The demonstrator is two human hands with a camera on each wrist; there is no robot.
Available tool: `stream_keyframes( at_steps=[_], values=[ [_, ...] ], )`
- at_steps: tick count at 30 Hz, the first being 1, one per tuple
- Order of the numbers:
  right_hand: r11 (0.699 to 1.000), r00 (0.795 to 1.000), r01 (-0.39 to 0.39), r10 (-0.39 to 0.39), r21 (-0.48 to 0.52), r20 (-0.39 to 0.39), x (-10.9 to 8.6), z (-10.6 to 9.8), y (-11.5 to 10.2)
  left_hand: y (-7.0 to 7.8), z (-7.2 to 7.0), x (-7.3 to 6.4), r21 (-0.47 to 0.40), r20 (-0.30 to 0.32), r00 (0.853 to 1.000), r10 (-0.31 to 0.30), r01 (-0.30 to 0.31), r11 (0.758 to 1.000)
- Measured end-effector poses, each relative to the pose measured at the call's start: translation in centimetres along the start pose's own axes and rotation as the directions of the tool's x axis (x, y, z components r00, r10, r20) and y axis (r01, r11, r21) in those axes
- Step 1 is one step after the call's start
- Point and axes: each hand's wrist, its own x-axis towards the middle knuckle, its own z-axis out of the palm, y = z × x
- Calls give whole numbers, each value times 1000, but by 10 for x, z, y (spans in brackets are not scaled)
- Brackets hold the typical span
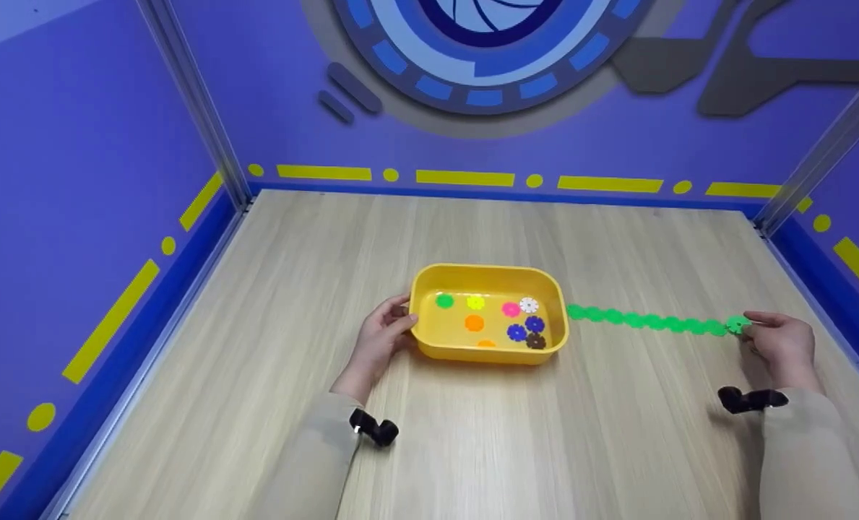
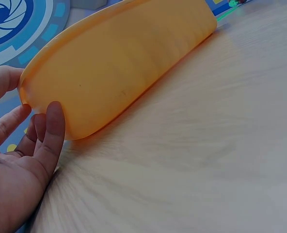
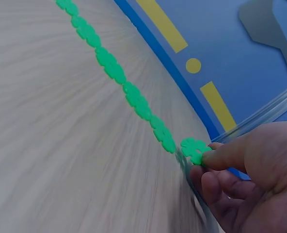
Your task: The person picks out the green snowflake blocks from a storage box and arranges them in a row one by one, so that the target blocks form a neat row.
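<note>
A yellow plastic basin (image 1: 490, 355) stands mid-table with several small flower-shaped discs in it, among them an orange disc (image 1: 474, 323) and a white disc (image 1: 529, 305). At its left end my left hand (image 1: 383, 332) grips the wall, thumb by the rim and fingers against the outside (image 2: 56, 128). A straight row of green flower discs (image 1: 646, 320) runs along the table from the basin's right side. Beyond the row's right end, my right hand (image 1: 783, 343) pinches one green flower disc (image 3: 194, 149) between thumb and fingers. The right wrist view shows this disc slightly apart from the row's last disc.
The wooden table (image 1: 472, 433) is bounded by a blue wall (image 1: 285, 108) at the back and by walls on both sides. Metal posts (image 1: 198, 101) rise at the far corners. A black wrist camera (image 1: 375, 427) sits on each forearm.
</note>
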Motion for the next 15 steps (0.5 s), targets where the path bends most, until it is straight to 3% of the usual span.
stream_keyframes(
  at_steps=[15],
  values=[
    [968,999,26,-37,-249,-40,-1,1,-4,0,0,1,-4,-2,1000,1,-1,1000]
  ],
)
